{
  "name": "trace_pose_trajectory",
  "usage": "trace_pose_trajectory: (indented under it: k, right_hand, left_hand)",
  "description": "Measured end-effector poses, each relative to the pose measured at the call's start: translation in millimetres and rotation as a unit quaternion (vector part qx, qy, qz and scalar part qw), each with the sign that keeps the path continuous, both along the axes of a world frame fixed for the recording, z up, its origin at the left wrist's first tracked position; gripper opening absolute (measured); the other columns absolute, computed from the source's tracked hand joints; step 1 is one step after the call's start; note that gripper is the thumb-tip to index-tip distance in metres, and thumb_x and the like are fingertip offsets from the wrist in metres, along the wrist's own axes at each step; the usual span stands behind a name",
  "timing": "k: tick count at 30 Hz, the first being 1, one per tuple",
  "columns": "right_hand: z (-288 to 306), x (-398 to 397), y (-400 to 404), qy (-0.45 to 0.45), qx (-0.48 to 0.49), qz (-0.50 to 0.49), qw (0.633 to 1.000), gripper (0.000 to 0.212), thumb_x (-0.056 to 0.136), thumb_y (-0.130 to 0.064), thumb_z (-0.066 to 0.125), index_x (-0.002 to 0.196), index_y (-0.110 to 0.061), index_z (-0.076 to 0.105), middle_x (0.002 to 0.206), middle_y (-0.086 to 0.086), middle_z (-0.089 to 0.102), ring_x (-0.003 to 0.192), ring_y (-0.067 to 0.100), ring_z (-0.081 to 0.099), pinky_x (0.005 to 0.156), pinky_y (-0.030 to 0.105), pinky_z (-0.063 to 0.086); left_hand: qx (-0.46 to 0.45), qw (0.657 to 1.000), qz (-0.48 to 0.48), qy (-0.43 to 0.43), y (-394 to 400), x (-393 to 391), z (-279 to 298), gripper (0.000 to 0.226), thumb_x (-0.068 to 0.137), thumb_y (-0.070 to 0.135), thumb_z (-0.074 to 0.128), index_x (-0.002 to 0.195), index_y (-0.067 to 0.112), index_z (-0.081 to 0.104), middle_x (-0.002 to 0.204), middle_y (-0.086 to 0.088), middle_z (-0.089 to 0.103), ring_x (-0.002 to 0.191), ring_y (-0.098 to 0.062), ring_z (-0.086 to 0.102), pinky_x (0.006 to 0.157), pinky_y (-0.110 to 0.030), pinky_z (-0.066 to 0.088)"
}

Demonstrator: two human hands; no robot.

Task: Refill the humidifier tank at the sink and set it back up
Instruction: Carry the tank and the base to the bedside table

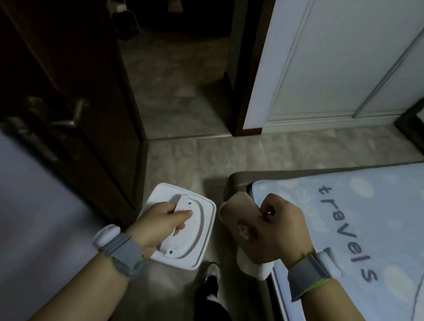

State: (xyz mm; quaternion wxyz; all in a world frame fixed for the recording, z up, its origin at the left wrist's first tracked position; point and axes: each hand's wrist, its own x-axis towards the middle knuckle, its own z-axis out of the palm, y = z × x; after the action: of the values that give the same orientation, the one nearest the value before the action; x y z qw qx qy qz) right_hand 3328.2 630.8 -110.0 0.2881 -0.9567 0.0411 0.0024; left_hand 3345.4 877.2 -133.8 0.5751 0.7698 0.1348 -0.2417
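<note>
The white square humidifier tank [204, 212] hangs over the floor in the lower middle of the head view. My left hand [162, 221] grips the carry handle on its top. To the right, my right hand [286, 228] holds a tan and white object [240, 221] with a small picture on its side, against the corner of the bed. What this object is I cannot tell. Both wrists wear grey bands with white modules.
A dark wooden door [64, 99] with a metal lever handle stands open at left. The doorway [182, 80] leads to a dim tiled room ahead. A bed [370, 227] with a light blue cover fills the right. White cabinet doors [331, 63] stand beyond it. My foot [211, 282] is below the tank.
</note>
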Motion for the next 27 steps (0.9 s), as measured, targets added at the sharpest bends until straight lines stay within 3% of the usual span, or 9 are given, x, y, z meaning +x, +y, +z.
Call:
trace_pose_trajectory:
  k: [3,5,9,14,18,24,27]
  right_hand:
    - [-6.6,75.7,-6.3,-0.003,-0.001,-0.012,1.0,0.014,0.068,-0.013,0.065,0.072,-0.01,0.052,0.066,0.006,0.055,0.062,0.025,0.051,0.058,0.041,0.043]
    - [-14.8,154.3,-13.1,0.017,-0.003,-0.011,1.0,0.019,0.068,-0.018,0.068,0.071,-0.016,0.05,0.064,-0.002,0.052,0.06,0.021,0.051,0.054,0.034,0.043]
    - [-11.0,277.5,-22.1,0.035,0.018,-0.011,0.999,0.026,0.071,-0.019,0.073,0.072,-0.021,0.047,0.064,-0.007,0.048,0.055,0.012,0.043,0.045,0.025,0.028]
    - [-5.3,402.6,-44.9,0.027,0.017,-0.062,0.998,0.025,0.071,-0.023,0.071,0.07,-0.023,0.046,0.068,-0.005,0.052,0.062,0.018,0.05,0.052,0.031,0.04]
    - [-15.3,503.0,-60.5,0.031,0.025,-0.122,0.992,0.023,0.079,-0.022,0.068,0.073,-0.025,0.047,0.074,-0.006,0.05,0.067,0.016,0.048,0.053,0.025,0.034]
    - [-32.4,614.3,-79.9,0.032,0.026,-0.244,0.969,0.021,0.079,-0.022,0.069,0.073,-0.019,0.049,0.073,-0.004,0.052,0.066,0.018,0.049,0.051,0.026,0.036]
    - [-22.6,646.3,-93.3,0.026,0.008,-0.283,0.959,0.023,0.077,-0.027,0.07,0.073,-0.016,0.049,0.07,0.001,0.057,0.064,0.022,0.051,0.055,0.032,0.041]
  left_hand:
    - [-0.002,1.0,-0.004,0.01,-4.7,73.7,2.4,0.03,0.089,0.025,0.06,0.062,0.013,0.056,0.058,-0.001,0.054,0.058,-0.015,0.048,0.059,-0.022,0.041]
    - [0.012,1.0,0.006,0.02,-12.6,146.5,3.4,0.029,0.089,0.023,0.06,0.062,0.012,0.056,0.061,-0.004,0.054,0.061,-0.018,0.048,0.06,-0.024,0.04]
    - [0.012,1.0,0.015,0.025,-23.2,267.0,18.1,0.025,0.089,0.019,0.06,0.068,0.007,0.058,0.06,-0.007,0.053,0.058,-0.017,0.047,0.059,-0.024,0.04]
    - [-0.009,1.0,0.001,0.029,-43.2,404.7,24.1,0.019,0.087,0.016,0.064,0.07,0.007,0.064,0.059,-0.004,0.058,0.057,-0.014,0.053,0.059,-0.024,0.042]
    - [-0.022,0.996,-0.078,0.046,-63.9,532.9,7.6,0.024,0.088,0.015,0.063,0.065,0.009,0.059,0.059,-0.006,0.054,0.056,-0.013,0.051,0.057,-0.025,0.04]
    - [0.008,0.971,-0.229,0.063,-105.5,687.6,-3.9,0.015,0.089,0.019,0.061,0.08,0.007,0.06,0.069,-0.007,0.055,0.065,-0.019,0.048,0.053,-0.023,0.039]
    - [0.007,0.962,-0.265,0.063,-136.4,743.2,4.1,0.015,0.087,0.02,0.063,0.08,0.007,0.063,0.072,-0.008,0.057,0.071,-0.02,0.051,0.066,-0.029,0.044]
